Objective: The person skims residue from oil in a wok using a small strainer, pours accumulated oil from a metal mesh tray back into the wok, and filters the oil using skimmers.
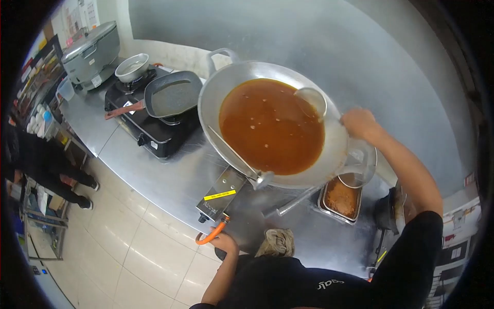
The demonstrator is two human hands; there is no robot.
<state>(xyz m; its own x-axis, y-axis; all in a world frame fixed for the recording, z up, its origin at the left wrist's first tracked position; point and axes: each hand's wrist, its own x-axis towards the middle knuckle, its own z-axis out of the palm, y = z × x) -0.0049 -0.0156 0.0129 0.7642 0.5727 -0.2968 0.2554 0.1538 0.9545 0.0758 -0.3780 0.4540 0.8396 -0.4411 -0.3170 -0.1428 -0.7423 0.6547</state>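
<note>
A big metal wok (337, 149) of reddish-brown liquid (267, 129) stands on a gas burner (221, 195). At the wok's right rim, my right hand (360, 123) is closed on a ladle (311, 100), whose bowl dips into the liquid; its fingers are blurred. My left hand (225, 243) is low at the counter's front edge, curled at the orange gas hose (208, 238) below the burner; its fingers are partly hidden. A thin metal utensil (234, 149) leans across the wok's near rim. Beside the wok, a strainer (363, 165) sits above a metal tray (355, 221) with brown contents.
Left of the wok, a black stove (149, 134) carries a square pan (175, 98) and a small pot (133, 67). A rice cooker (92, 56) stands in the far corner. A folded cloth (278, 242) lies at the front edge. Another person (41, 159) stands at left.
</note>
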